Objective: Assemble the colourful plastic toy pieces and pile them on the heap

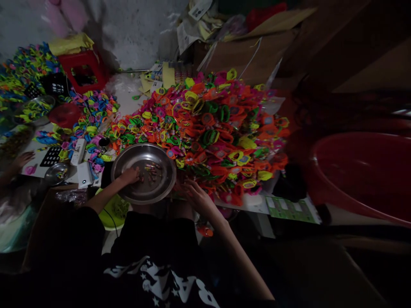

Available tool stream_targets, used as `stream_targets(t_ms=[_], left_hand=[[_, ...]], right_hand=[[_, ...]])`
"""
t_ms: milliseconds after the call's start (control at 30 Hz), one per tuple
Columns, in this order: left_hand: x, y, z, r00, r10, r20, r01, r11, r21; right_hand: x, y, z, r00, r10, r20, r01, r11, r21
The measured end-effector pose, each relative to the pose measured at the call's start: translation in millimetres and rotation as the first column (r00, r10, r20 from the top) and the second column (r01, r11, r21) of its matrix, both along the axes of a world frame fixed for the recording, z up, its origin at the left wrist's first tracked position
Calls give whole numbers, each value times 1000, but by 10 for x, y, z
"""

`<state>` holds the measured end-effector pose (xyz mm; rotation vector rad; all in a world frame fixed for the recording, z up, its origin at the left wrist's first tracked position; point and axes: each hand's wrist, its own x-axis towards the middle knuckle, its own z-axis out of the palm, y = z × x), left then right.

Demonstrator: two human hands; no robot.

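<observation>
My left hand (130, 175) reaches into a round metal bowl (126, 156), its fingers drawn together near the bottom. Whatever sits between those fingertips is too small and dim to name. Beside them lie several small striped pieces (152, 169), pink and yellowish. My right hand (197, 196) is just right of the bowl, at the front edge of a large heap of toy watches (208, 132) in orange, green, yellow and pink. Its fingers are stretched out and slightly bent, with no held thing visible; its thumb side is dark.
A co-worker's hand (24, 159) is at the far left, near a small metal bowl (57, 174). A white power strip (78, 152) lies left of my bowl. Below is a yellow-green basin (109, 214). A red stool (81, 70) stands behind; a big red tub (359, 171) is at right.
</observation>
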<state>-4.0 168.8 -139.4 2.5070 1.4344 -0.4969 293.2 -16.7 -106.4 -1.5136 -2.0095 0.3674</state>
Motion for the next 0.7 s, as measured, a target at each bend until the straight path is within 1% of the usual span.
stream_targets(t_ms=[167,300,400,533,633,700], left_hand=[[278,-47,94,992,120,38,-121,992,38],[528,-135,106,967,237,95,-242,969,42],[598,-186,96,946,278,166,-288,957,39],[504,-188,85,923,293,251,-316,947,56],[327,-129,97,897,310,316,-349,934,73],[171,-65,126,863,330,384,-387,918,82]], right_hand=[[-33,12,-4,1000,27,5,-27,1000,-10],[-83,24,-7,999,53,-1,-53,998,-22],[-101,11,-6,999,44,-5,-44,999,-20],[-75,-28,-35,1000,21,-11,-22,999,-44],[-40,-63,-79,1000,16,-13,-17,997,-71],[-23,-87,-111,1000,23,-12,-24,996,-84]])
